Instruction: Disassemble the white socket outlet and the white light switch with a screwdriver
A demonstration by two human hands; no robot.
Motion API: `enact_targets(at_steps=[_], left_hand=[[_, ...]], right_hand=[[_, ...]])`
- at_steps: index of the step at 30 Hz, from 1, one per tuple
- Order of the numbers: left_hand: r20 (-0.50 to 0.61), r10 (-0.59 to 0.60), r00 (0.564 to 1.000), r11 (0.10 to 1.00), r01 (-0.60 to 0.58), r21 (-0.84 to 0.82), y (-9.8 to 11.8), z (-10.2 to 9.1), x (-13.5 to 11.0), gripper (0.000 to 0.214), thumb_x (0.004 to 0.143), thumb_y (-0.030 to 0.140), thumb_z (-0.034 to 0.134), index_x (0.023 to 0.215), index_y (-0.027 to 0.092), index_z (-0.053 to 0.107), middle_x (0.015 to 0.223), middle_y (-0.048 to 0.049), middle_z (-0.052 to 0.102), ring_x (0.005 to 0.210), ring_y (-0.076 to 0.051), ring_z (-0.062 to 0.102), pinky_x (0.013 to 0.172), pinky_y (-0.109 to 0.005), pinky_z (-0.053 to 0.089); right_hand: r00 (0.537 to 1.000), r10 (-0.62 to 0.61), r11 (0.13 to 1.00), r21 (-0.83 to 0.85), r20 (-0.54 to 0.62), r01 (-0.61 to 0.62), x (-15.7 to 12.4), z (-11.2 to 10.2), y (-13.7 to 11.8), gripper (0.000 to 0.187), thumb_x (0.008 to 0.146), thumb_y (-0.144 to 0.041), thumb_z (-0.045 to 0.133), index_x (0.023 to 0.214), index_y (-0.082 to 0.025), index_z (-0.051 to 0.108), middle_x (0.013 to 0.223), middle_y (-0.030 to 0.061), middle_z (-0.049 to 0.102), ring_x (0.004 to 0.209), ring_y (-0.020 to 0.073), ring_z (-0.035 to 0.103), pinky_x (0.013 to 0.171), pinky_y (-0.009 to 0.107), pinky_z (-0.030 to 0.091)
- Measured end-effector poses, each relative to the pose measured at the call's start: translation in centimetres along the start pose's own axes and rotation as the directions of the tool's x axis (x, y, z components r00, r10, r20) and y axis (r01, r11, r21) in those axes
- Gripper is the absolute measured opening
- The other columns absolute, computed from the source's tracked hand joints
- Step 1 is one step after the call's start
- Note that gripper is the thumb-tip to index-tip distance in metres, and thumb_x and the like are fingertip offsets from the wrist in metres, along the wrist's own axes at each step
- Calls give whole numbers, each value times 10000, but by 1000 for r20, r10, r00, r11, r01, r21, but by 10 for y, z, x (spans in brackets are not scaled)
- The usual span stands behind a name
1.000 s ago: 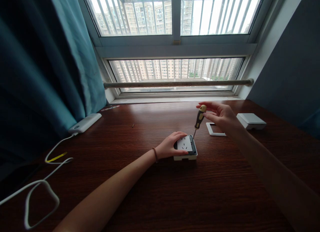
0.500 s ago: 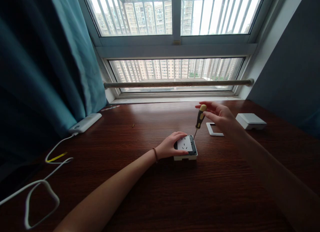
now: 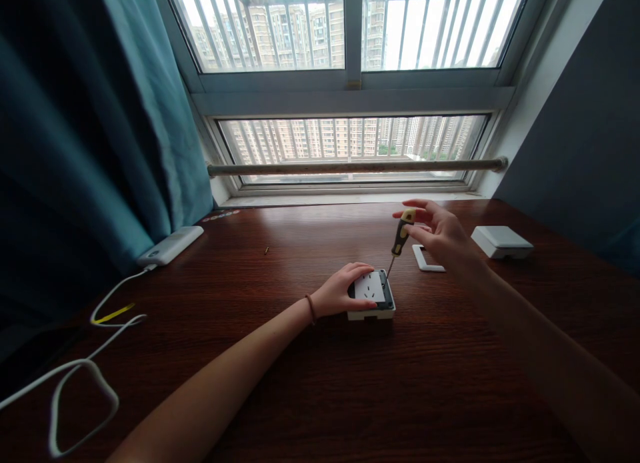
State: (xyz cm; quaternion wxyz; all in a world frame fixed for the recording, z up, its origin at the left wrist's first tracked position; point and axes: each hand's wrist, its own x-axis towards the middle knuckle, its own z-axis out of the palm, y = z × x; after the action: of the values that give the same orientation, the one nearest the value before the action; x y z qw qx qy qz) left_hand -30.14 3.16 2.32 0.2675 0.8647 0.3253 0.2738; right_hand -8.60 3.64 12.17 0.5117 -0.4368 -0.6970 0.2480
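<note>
A white wall socket (image 3: pixel 369 287) sits in a white box on the dark wooden table, its grey mounting frame bare. My left hand (image 3: pixel 345 293) grips it from the left, thumb along the near side and fingers over the far side. In my right hand (image 3: pixel 433 230) is a screwdriver (image 3: pixel 401 235) with a black and yellow handle, pinched near the top. The handle leans slightly right, and the shaft runs down to the right side of the socket's frame. Whether the tip sits in a screw is too small to tell.
A white cover frame (image 3: pixel 423 259) lies behind my right wrist. Farther right stands a closed white box (image 3: pixel 502 241). One small screw (image 3: pixel 267 250) lies at the left. A white power strip (image 3: pixel 171 246) with its cable (image 3: pixel 83 363) rests by the blue curtain (image 3: pixel 165 150).
My right hand and the top of the screwdriver handle have shifted a little to the right, with the fingers slightly turned. My left hand and the socket stay put.
</note>
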Motion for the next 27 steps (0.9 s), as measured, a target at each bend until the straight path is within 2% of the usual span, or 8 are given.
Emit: enact_targets(at_steps=[3, 8, 11, 13, 15, 18, 20, 27], left_hand=[[2, -6, 1000, 1000, 6, 0, 1, 0, 0, 671, 665, 451, 686, 1242, 187, 467, 1228, -126, 495, 1145, -258, 455, 1004, -394, 357], [1, -9, 1000, 1000, 9, -7, 2, -1, 0, 667, 666, 442, 689, 1242, 189, 468, 1233, -124, 494, 1147, -259, 452, 1003, -398, 357], [3, -3, 1000, 1000, 3, -1, 2, 0, 0, 671, 668, 454, 683, 1240, 177, 470, 1224, -128, 497, 1140, -255, 457, 1000, -386, 361], [3, -1, 1000, 1000, 1, 4, 2, 0, 1, 673, 668, 461, 681, 1240, 177, 468, 1220, -127, 499, 1136, -254, 459, 1000, -385, 361], [4, -2, 1000, 1000, 2, 6, 2, 0, 0, 673, 668, 462, 680, 1240, 178, 466, 1220, -126, 498, 1136, -252, 459, 1000, -385, 360], [12, -6, 1000, 1000, 6, 5, 3, -1, 0, 676, 669, 459, 681, 1242, 175, 462, 1222, -126, 495, 1135, -250, 457, 998, -383, 362], [10, -9, 1000, 1000, 9, -1, 3, -1, 0, 673, 668, 455, 683, 1242, 180, 463, 1224, -125, 495, 1136, -253, 456, 998, -389, 360], [4, -9, 1000, 1000, 9, -17, 2, -1, 0, 671, 660, 444, 693, 1240, 189, 468, 1233, -123, 493, 1151, -259, 447, 1008, -401, 348]], right_hand=[[1000, 21, 999, 39, 12, -22, 0, 1, 0, 314, 736, -268, 594, 1031, -183, 528, 1016, 103, 665, 959, 244, 605, 838, 450, 453], [990, -55, 982, -185, -130, 30, 0, 5, 6, 377, 646, -438, 694, 930, -218, 579, 888, 57, 653, 870, 253, 607, 783, 444, 468], [981, -92, 969, -241, -172, 49, 1, 4, 8, 322, 643, -435, 697, 859, -214, 604, 800, 41, 639, 794, 234, 604, 781, 436, 466], [988, -52, 985, -168, -148, 27, 1, 2, 6, 314, 649, -379, 698, 893, -208, 600, 807, 46, 649, 809, 233, 610, 808, 439, 456], [997, 28, 1000, 12, -69, -27, 1, 0, 2, 354, 666, -302, 675, 984, -201, 559, 878, 66, 670, 858, 236, 617, 823, 440, 451], [991, 102, 946, 302, 81, -122, 0, -1, -5, 327, 686, -213, 602, 998, -185, 507, 1000, 103, 668, 954, 236, 604, 823, 424, 452], [984, 131, 911, 378, 118, -166, 0, 0, -6, 264, 694, -211, 581, 947, -176, 513, 1029, 113, 658, 981, 234, 591, 814, 408, 455], [994, 98, 983, 162, -43, -90, 2, 7, 7, 334, 607, -406, 723, 823, -191, 589, 717, 1, 592, 735, 177, 591, 671, 327, 487]])
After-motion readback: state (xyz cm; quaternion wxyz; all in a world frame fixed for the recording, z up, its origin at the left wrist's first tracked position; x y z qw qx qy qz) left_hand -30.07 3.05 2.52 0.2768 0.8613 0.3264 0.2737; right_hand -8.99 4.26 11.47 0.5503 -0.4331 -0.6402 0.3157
